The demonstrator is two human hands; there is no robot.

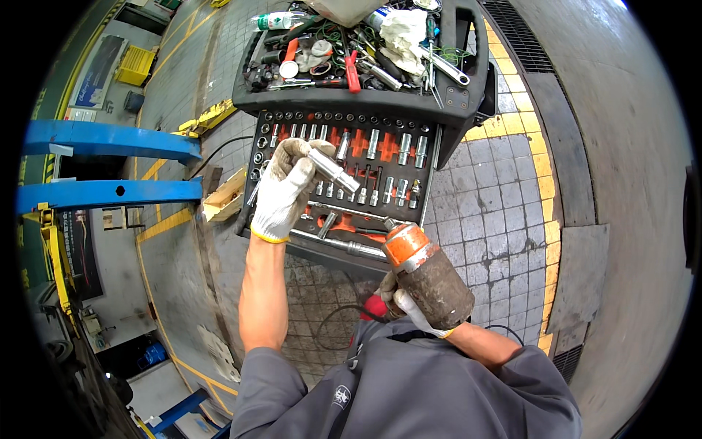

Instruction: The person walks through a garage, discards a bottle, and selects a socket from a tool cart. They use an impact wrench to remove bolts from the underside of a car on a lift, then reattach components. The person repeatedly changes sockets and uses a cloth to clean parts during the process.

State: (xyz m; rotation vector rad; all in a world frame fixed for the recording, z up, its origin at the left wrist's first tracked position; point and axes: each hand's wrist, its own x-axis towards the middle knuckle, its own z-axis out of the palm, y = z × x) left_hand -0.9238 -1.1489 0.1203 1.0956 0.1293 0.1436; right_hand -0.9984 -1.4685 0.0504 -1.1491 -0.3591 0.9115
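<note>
Above drawer (333,257), knit-gloved fingers (300,173) grip shiny cylindrical socket (333,170).

At centre, the long silver metal socket (334,170) looks smooth and glossy against the matt white knitted-cloth glove (282,196). Lower right of centre, the cylindrical orange-and-dark impact wrench (433,278) shows scuffed paint and a rough, grimy body. Left of centre, the pale, open-topped box (225,197) is rough, bare wood.

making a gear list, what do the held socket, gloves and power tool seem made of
Held socket: probably chrome-plated steel, polished, from its bright reflections.
Gloves: likely knitted fabric, off-white and matte, with soft folds and yellow-edged cuffs.
Power tool: scratched orange front, perhaps painted metal; the dull, grimy body could be rubber or plastic.
</note>
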